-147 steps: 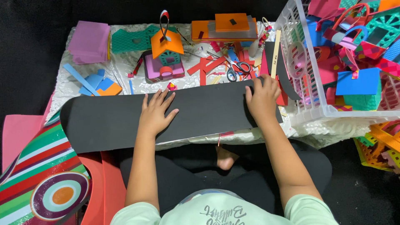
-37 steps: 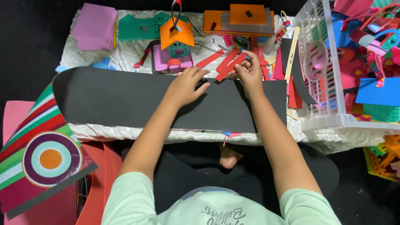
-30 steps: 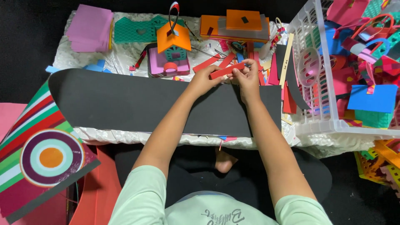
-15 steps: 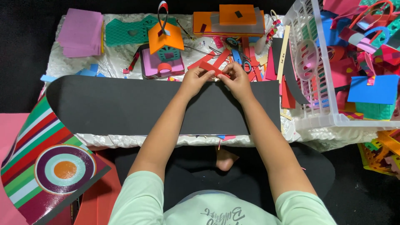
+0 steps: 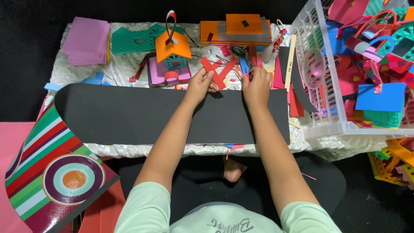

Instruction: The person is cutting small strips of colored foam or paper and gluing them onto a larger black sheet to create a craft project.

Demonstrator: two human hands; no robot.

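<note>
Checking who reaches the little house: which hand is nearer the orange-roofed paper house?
Left. The left hand sits just right of the orange-roofed paper house; the right hand is farther right, beyond the red strips.

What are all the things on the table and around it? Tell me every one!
black sheet: one, black, across the table front
red strips: a few, red, crossed, at the left hand's fingertips
little house: one, orange roof, purple walls, behind the sheet
purple stack: one, purple, far left
green lattice piece: one, green, back
orange stack: one, orange, back
basket: one, white, right, full of coloured crafts
striped sheet: one, striped with rings, lower left
left hand: on the sheet's edge, touching a strip
right hand: on the sheet's edge
</note>
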